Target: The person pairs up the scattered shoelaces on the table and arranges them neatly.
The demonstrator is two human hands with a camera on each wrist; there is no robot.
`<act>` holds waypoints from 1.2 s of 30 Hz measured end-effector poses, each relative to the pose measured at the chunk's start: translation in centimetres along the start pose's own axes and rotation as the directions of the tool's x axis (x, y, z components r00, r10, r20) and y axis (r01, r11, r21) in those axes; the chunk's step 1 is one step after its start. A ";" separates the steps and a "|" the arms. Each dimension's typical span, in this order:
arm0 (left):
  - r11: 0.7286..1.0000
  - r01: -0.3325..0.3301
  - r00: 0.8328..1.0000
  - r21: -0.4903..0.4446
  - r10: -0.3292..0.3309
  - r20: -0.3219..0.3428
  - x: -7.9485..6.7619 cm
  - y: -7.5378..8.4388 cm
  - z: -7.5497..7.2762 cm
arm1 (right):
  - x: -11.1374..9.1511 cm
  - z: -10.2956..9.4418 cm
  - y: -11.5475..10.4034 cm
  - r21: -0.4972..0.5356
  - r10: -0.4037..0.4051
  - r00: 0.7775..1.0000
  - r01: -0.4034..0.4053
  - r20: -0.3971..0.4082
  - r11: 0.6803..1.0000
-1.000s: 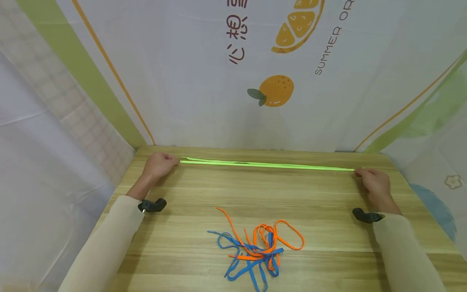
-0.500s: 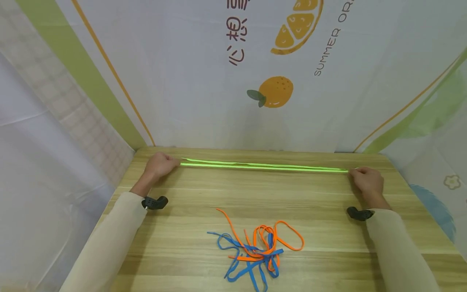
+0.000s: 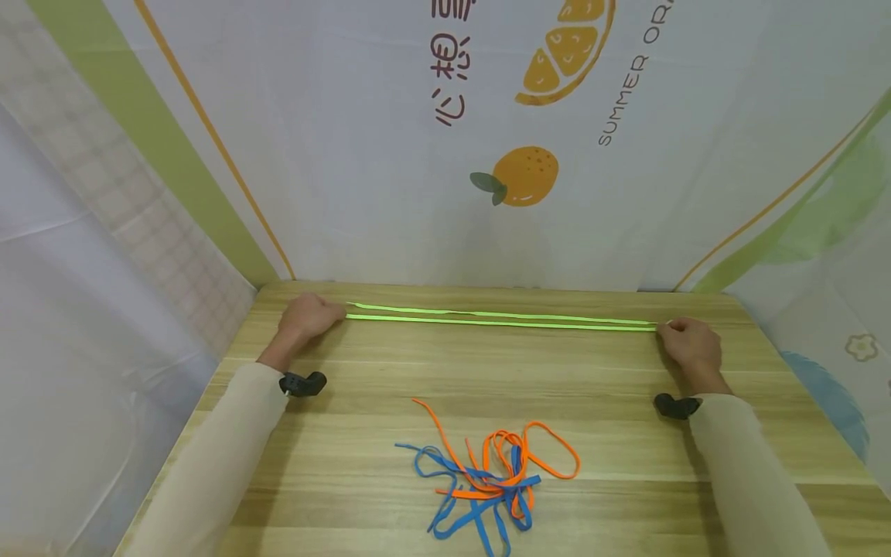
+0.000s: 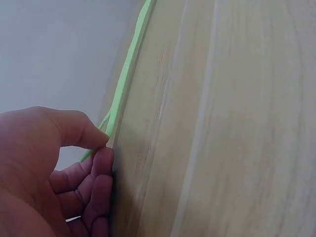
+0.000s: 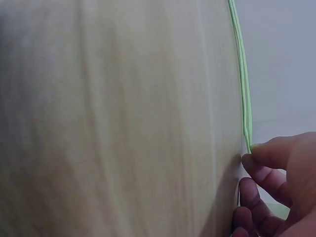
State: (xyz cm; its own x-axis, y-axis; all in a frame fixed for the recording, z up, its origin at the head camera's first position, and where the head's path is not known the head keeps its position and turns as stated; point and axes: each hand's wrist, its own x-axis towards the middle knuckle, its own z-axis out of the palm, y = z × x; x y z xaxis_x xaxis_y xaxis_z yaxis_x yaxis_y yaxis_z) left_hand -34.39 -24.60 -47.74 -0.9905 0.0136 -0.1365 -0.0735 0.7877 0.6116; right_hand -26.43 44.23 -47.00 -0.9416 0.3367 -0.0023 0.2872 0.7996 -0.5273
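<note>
A bright green shoelace (image 3: 501, 322) stretches from side to side near the table's far edge, doubled into two nearly parallel strands. At its left end, my left hand (image 3: 310, 316) pinches it between thumb and forefinger; the left wrist view shows the lace (image 4: 126, 69) running up from the fingertips, with a short tail beside them. My right hand (image 3: 692, 344) pinches the opposite end, and in the right wrist view both strands of lace (image 5: 242, 64) meet at the thumb and forefinger. Both hands are low, close over the wood.
An orange shoelace (image 3: 557, 469) and a blue shoelace (image 3: 455, 528) lie tangled together on the wooden table (image 3: 362, 464), nearer to me. A white printed cloth (image 3: 390, 216) hangs behind the table's far edge, with more cloth at both sides.
My right hand has moved left and my left hand slightly right. The green lace's near strand has come towards me, widening the gap between the two strands. The tangled laces have stayed put.
</note>
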 end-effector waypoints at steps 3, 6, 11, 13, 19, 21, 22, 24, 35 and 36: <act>1.000 0.017 1.000 0.018 -0.017 -0.015 -1.1 1.4 -0.3 | 0.1 0.0 0.1 -0.003 0.006 1.000 -0.006 0.013 1.000; 0.998 0.050 0.999 0.030 -0.050 -0.002 -2.7 3.4 -0.9 | 0.3 0.1 0.1 -0.016 0.010 1.000 -0.010 0.020 1.000; 0.994 0.085 0.996 0.066 -0.086 0.011 -3.0 4.0 -0.9 | 0.2 0.1 0.1 -0.032 0.013 1.000 -0.012 0.028 0.999; 0.993 0.091 0.996 0.073 -0.092 0.008 -2.8 3.9 -0.8 | 0.2 0.1 0.0 -0.027 0.012 0.999 -0.011 0.030 1.000; 0.993 0.086 0.996 0.078 -0.088 0.014 -2.4 3.8 -0.7 | 0.0 -0.2 -0.1 -0.031 -0.012 0.999 0.013 0.037 0.999; 0.993 0.083 0.996 0.088 -0.085 0.015 -2.4 3.9 -0.7 | 0.0 -0.2 -0.2 -0.028 -0.012 0.999 0.013 0.037 1.000; 0.992 0.082 0.996 0.092 -0.084 0.014 -2.4 3.9 -0.6 | 0.0 -0.2 -0.2 -0.026 -0.010 0.999 0.011 0.039 1.000; 0.991 0.086 0.996 0.102 -0.088 0.015 -2.3 4.0 -0.6 | -0.1 -0.2 -0.3 -0.021 -0.004 0.999 0.005 0.045 1.000; 0.990 0.098 0.993 0.100 -0.103 0.051 -2.3 4.3 -0.6 | 0.2 0.1 -0.1 0.019 0.057 0.997 -0.057 0.043 0.998; 0.990 0.099 0.993 0.100 -0.104 0.051 -2.3 4.4 -0.6 | 0.3 0.1 -0.1 0.019 0.058 0.997 -0.059 0.041 0.998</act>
State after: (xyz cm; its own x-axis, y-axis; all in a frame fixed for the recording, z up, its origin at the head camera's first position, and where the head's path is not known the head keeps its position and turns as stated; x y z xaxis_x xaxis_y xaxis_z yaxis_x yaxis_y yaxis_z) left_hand -32.52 -21.55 -44.31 -0.9702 -0.0369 -0.2394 -0.1590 0.8428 0.5143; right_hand -26.74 44.23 -47.04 -0.9297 0.3621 -0.0682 0.3391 0.7685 -0.5427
